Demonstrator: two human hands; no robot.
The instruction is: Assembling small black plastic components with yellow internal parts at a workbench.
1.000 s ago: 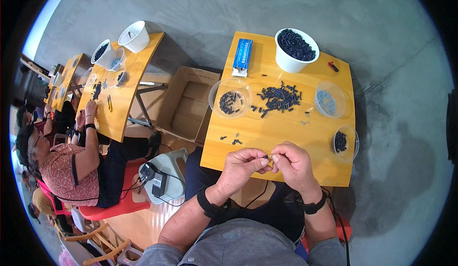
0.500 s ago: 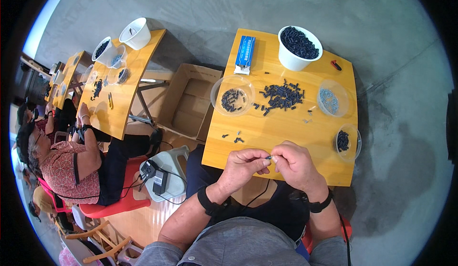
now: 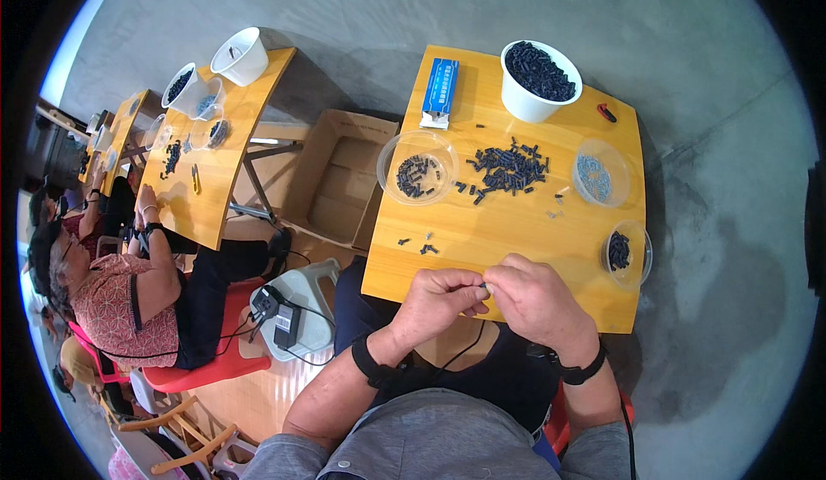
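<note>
Over the near edge of the wooden table (image 3: 499,248), my left hand (image 3: 437,304) and my right hand (image 3: 538,301) meet. Both are closed in a pinch on a tiny dark piece (image 3: 484,287), mostly covered by the fingertips. Several small loose dark pieces (image 3: 428,249) lie just beyond my left hand. Farther back is a pile of short black cylindrical pieces (image 3: 512,170). A clear bowl (image 3: 430,142) with similar pieces stands left of the pile. On the right, one clear bowl (image 3: 616,151) contains small silvery-blue parts, and another (image 3: 638,256) holds black pieces.
A white bucket (image 3: 527,108) full of black pieces, a blue box (image 3: 440,89) and a small red-and-black tool (image 3: 607,113) occupy the far side. Left of my table are a cardboard box (image 3: 331,179), a grey stool (image 3: 301,325) with cables, and a person (image 3: 129,299) at another table.
My right hand has turned slightly inward over the tiny piece, covering more of it. My left hand keeps nearly the same place. The view has shifted a little.
</note>
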